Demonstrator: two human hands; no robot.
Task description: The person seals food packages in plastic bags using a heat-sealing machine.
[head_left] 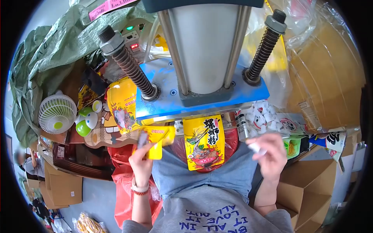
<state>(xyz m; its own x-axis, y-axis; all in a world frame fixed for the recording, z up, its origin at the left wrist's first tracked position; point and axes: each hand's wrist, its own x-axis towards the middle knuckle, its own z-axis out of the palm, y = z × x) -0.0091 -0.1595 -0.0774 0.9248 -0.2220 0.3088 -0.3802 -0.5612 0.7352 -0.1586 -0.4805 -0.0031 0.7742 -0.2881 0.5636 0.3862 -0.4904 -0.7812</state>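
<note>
My left hand (140,161) is closed on a yellow printed pouch (165,136), which is folded or doubled, left of the press (175,105). My right hand (272,155) pinches a small white piece (256,148), whose exact kind is too blurred to tell. Between my hands, another yellow pouch (204,147) with large black characters and a food picture hangs over my lap, its top edge under the blue press plate. Beyond my right hand lies a pile of small white plastic pieces (262,116). A stack of yellow pouches (125,105) stands left of the press.
A spray can or similar cylinder (242,127) is beside the press. Left are a white fan (57,114) and a green-and-white toy-like object (86,121). Open cardboard boxes (307,186) stand at right. A red bag (128,186) hangs by my left leg. Another person (34,166) is far left.
</note>
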